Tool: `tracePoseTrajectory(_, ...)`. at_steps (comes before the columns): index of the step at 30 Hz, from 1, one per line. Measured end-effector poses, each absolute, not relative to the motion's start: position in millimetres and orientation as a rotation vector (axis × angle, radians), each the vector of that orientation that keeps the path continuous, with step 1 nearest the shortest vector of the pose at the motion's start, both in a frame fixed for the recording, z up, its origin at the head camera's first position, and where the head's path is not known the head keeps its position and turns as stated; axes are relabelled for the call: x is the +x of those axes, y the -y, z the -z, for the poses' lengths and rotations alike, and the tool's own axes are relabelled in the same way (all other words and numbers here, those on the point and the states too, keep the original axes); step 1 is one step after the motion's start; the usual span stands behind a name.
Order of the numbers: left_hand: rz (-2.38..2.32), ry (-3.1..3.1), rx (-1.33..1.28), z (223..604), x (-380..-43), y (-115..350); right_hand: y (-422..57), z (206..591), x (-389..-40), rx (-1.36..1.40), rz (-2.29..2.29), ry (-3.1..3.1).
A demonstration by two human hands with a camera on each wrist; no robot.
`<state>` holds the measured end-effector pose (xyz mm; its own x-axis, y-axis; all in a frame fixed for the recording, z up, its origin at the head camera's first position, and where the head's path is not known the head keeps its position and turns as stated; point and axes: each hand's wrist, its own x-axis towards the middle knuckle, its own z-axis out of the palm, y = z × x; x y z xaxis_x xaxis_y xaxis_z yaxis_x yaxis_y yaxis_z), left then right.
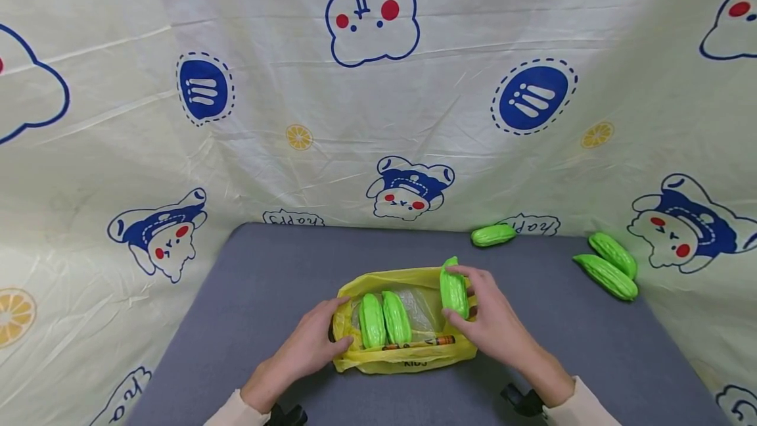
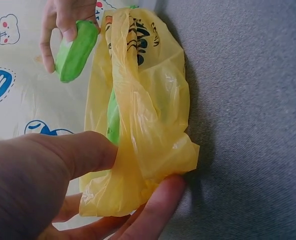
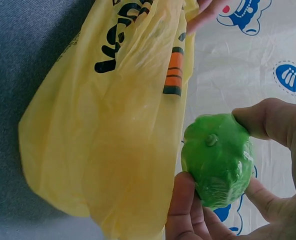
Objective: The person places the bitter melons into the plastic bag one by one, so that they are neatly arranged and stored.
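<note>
A yellow plastic bag (image 1: 408, 361) lies with its mouth spread upward, and two green bitter melons (image 1: 372, 321) rest side by side in its left half. My left hand (image 1: 313, 337) grips the bag's left end; in the left wrist view the thumb is at the rim and the fingers lie under the plastic. Between the thumb and fingers of my right hand (image 1: 493, 317) is another bitter melon (image 1: 453, 289), held over the right end of the bag's mouth. The right wrist view shows this bitter melon (image 3: 218, 160) end-on, just beside the bag's wall (image 3: 133, 165).
Near the back edge of the grey table (image 1: 284, 255) lies one bitter melon (image 1: 493, 235). Two more, one bitter melon (image 1: 606, 277) against the other, sit at the table's right edge. A printed cloth (image 1: 284, 84) hangs behind the table and along its sides.
</note>
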<state>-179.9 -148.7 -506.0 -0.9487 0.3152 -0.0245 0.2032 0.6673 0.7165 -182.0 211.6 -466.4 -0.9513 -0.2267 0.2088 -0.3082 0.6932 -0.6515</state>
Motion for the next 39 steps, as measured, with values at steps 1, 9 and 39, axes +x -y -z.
tracePoseTrajectory(1, -1.144, -2.737, 0.435, 506, -181, 148, -211, 467, -182, 0.448, -1.103, 2.792)
tracePoseTrajectory(9, -1.121, -2.763, 0.464, 503, -186, 144, -202, 471, -182, 0.509, -1.089, 2.841)
tracePoseTrajectory(39, -1.117, -2.772, 0.484, 505, -188, 142, -185, 476, -184, 0.506, -1.01, 3.0)
